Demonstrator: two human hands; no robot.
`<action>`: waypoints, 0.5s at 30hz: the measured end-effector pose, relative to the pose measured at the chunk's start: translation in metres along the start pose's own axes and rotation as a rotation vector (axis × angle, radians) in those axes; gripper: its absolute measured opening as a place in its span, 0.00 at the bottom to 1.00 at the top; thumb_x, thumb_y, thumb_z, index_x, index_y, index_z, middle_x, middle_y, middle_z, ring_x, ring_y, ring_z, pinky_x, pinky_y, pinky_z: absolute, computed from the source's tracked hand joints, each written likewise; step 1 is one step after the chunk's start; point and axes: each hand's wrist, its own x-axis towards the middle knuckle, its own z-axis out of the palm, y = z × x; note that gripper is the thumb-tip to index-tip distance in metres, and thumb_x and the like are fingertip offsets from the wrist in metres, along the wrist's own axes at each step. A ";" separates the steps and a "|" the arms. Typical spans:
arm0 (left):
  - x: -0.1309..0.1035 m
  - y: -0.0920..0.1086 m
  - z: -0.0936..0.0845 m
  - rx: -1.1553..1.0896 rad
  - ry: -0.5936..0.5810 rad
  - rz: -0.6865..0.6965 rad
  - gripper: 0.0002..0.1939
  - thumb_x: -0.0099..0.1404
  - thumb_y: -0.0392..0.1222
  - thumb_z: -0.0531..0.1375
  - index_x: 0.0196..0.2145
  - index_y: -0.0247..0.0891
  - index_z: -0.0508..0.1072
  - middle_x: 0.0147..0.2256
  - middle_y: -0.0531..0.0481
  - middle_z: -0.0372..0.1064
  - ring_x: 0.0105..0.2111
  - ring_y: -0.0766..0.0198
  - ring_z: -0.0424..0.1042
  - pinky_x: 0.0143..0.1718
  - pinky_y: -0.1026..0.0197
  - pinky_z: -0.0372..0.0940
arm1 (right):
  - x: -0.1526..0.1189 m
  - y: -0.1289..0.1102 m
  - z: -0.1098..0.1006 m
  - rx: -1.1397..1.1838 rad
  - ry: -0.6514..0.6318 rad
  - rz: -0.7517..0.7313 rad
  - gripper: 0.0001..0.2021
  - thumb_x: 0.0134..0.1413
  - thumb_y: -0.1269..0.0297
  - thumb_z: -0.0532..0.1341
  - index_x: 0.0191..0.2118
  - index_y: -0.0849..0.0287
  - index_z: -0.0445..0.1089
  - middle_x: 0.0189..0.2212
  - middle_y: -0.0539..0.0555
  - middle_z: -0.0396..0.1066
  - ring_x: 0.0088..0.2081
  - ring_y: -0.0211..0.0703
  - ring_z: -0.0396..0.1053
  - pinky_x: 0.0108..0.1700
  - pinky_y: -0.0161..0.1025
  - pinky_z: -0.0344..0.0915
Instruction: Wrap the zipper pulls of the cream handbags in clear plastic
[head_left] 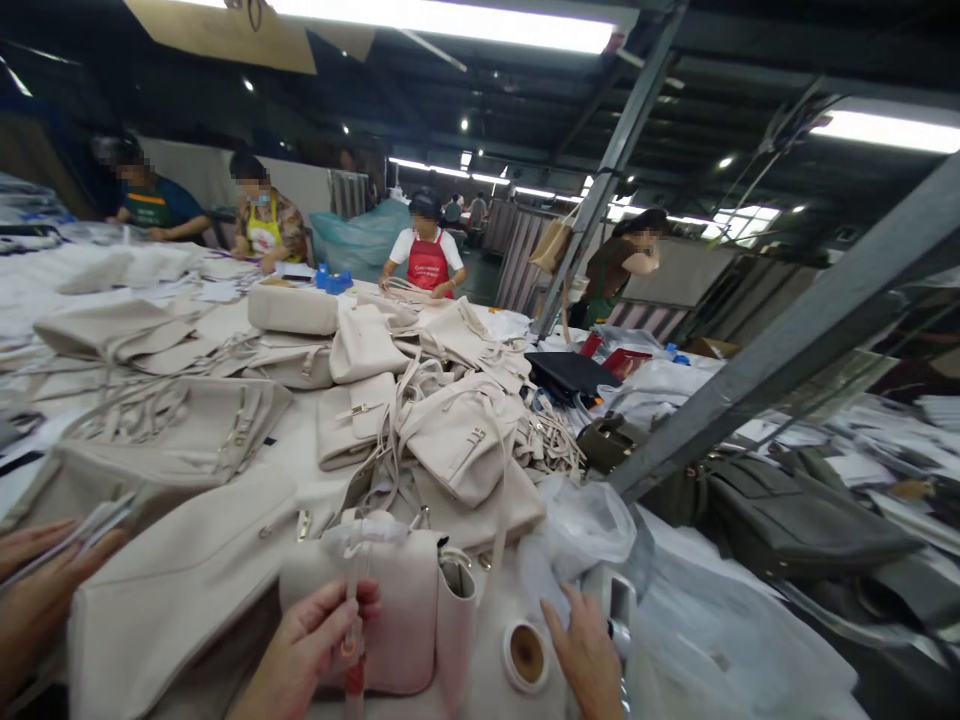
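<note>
My left hand (pixel 319 630) is closed, thumb against fingers, on a narrow strap (pixel 352 570) with what looks like clear film around it. The strap runs down the front of a small beige handbag (pixel 401 610) standing upright before me. A reddish-orange piece (pixel 352 670) shows just below the fingers. My right hand (pixel 585 650) is off the bag, its thumb and fingers apart. It lies between a tape roll (pixel 525 656) with a brown core and a metallic device (pixel 611 595); whether it touches either, I cannot tell.
Another person's hands (pixel 64 560) hold papers at the left edge. Beige bags (pixel 465 440) are heaped across the table. Clear plastic bags (pixel 720 610) and dark green bags (pixel 795 510) lie to the right. A slanted metal post (pixel 787 350) crosses that side. Several co-workers stand beyond.
</note>
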 end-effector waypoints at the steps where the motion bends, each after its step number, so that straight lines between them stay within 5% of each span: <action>1: -0.001 -0.001 0.001 0.005 0.003 0.002 0.27 0.35 0.55 0.73 0.32 0.36 0.79 0.31 0.45 0.77 0.36 0.57 0.73 0.30 0.65 0.66 | 0.013 -0.002 -0.001 0.075 -0.003 0.050 0.16 0.46 0.51 0.58 0.36 0.56 0.70 0.38 0.62 0.71 0.44 0.60 0.69 0.47 0.51 0.63; 7: 0.000 0.001 0.002 0.011 0.030 0.064 0.24 0.38 0.55 0.72 0.29 0.37 0.73 0.27 0.48 0.75 0.29 0.60 0.73 0.26 0.65 0.65 | 0.052 -0.010 -0.010 0.443 -0.228 0.274 0.15 0.37 0.48 0.62 0.18 0.52 0.62 0.19 0.52 0.66 0.32 0.54 0.68 0.40 0.48 0.64; 11: -0.008 0.008 0.003 -0.001 0.033 -0.023 0.23 0.42 0.53 0.71 0.28 0.37 0.67 0.26 0.49 0.75 0.25 0.62 0.73 0.26 0.64 0.66 | 0.043 -0.033 -0.044 0.755 -0.440 0.371 0.15 0.46 0.49 0.58 0.28 0.56 0.70 0.21 0.51 0.70 0.26 0.48 0.70 0.33 0.43 0.67; 15: -0.017 0.014 0.006 -0.097 -0.050 -0.101 0.18 0.48 0.47 0.70 0.30 0.36 0.67 0.27 0.48 0.75 0.24 0.64 0.73 0.30 0.61 0.68 | 0.018 -0.083 -0.075 1.283 -0.645 0.632 0.18 0.39 0.56 0.69 0.39 0.54 0.70 0.31 0.52 0.76 0.30 0.46 0.74 0.33 0.40 0.69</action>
